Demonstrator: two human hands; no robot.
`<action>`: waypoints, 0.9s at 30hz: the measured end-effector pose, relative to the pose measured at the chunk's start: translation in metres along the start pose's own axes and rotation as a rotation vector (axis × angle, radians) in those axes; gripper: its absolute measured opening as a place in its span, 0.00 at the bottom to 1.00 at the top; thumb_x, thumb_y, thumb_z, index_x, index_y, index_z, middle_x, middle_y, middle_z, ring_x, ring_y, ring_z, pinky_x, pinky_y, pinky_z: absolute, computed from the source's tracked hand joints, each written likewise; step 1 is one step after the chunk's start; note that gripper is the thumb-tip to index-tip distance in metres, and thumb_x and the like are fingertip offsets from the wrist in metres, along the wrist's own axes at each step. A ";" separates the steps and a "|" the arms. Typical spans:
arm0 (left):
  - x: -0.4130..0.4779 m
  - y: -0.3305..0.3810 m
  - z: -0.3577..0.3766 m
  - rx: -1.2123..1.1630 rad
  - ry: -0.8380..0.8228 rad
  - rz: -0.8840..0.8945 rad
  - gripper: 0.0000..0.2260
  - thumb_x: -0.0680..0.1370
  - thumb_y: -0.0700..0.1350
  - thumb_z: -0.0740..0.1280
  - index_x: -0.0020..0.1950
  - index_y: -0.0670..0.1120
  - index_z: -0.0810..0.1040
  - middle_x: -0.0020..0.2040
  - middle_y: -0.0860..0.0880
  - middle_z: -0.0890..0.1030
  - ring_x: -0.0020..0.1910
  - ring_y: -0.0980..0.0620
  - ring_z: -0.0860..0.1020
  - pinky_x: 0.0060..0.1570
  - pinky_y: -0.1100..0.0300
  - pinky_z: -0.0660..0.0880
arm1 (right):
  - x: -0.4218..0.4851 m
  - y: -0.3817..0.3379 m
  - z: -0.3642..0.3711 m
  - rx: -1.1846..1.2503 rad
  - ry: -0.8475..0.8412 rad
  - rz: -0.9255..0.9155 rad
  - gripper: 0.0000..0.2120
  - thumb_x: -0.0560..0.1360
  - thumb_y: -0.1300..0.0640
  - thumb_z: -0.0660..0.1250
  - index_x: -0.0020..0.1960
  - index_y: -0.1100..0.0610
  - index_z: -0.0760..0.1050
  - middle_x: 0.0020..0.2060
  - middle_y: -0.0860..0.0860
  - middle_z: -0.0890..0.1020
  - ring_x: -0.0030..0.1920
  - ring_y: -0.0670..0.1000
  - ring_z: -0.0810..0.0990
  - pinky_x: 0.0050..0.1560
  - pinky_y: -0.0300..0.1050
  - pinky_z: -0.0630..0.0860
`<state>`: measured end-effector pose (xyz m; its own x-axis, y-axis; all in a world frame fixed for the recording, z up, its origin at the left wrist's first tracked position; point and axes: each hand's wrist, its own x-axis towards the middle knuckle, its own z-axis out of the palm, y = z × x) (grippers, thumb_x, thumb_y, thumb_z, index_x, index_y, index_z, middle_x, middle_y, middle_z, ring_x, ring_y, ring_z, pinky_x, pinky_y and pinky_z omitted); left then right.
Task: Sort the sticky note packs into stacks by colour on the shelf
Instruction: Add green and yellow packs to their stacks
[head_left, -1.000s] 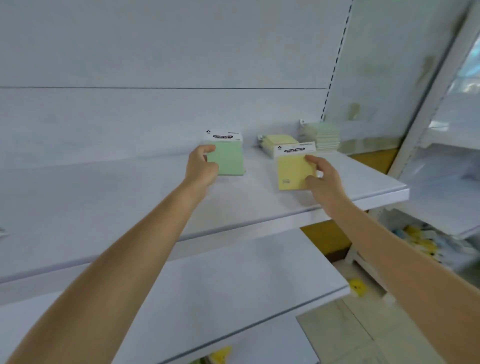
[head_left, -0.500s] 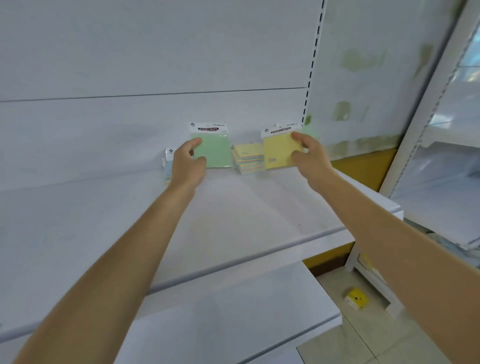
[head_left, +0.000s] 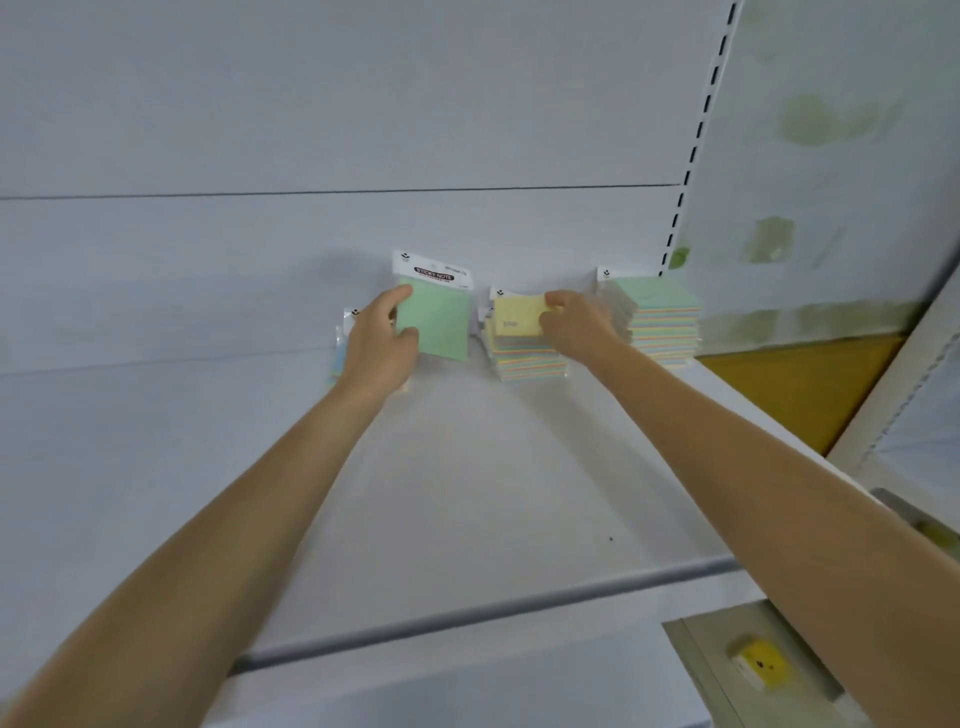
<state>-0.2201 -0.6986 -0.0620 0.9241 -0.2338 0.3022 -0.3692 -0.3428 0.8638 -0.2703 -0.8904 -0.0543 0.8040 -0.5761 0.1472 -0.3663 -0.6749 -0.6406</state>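
**Two packs at the back of the shelf**

The left hand (head_left: 382, 345) gripped a green pack (head_left: 439, 317), upright, white header card on top. The right hand (head_left: 574, 322) pinched a yellow pack (head_left: 517, 319) lying flat atop the middle stack (head_left: 527, 358) on the white shelf (head_left: 467, 493), header toward the wall.

"STICKY NOTE" in white letters on a black oval band, printed on the white header card of the square pale-green sticky note pack (head_left: 435, 322), smaller print beside it and on other packs too blurred to read
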 end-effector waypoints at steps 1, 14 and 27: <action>-0.001 0.002 0.002 0.009 0.001 0.001 0.23 0.74 0.32 0.59 0.69 0.42 0.68 0.65 0.41 0.73 0.64 0.43 0.73 0.66 0.51 0.70 | -0.001 0.003 0.000 -0.065 0.000 -0.012 0.17 0.76 0.58 0.55 0.63 0.60 0.72 0.62 0.63 0.74 0.65 0.62 0.69 0.64 0.48 0.65; 0.009 0.085 0.078 -0.141 -0.021 0.100 0.23 0.74 0.32 0.61 0.69 0.40 0.68 0.61 0.42 0.75 0.62 0.44 0.74 0.63 0.44 0.72 | -0.041 0.088 -0.064 -0.060 -0.069 -0.389 0.12 0.76 0.56 0.63 0.56 0.57 0.78 0.53 0.54 0.80 0.47 0.51 0.76 0.46 0.34 0.66; 0.029 0.128 0.171 -0.107 -0.232 0.061 0.23 0.75 0.39 0.66 0.69 0.40 0.68 0.47 0.45 0.73 0.51 0.46 0.74 0.64 0.48 0.72 | -0.050 0.133 -0.066 -0.314 -0.236 -0.338 0.22 0.75 0.42 0.59 0.67 0.47 0.67 0.68 0.47 0.67 0.71 0.51 0.59 0.71 0.48 0.55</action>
<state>-0.2571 -0.9044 -0.0117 0.8488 -0.4577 0.2648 -0.3994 -0.2268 0.8883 -0.3896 -0.9815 -0.0972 0.9722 -0.2067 0.1097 -0.1615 -0.9319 -0.3247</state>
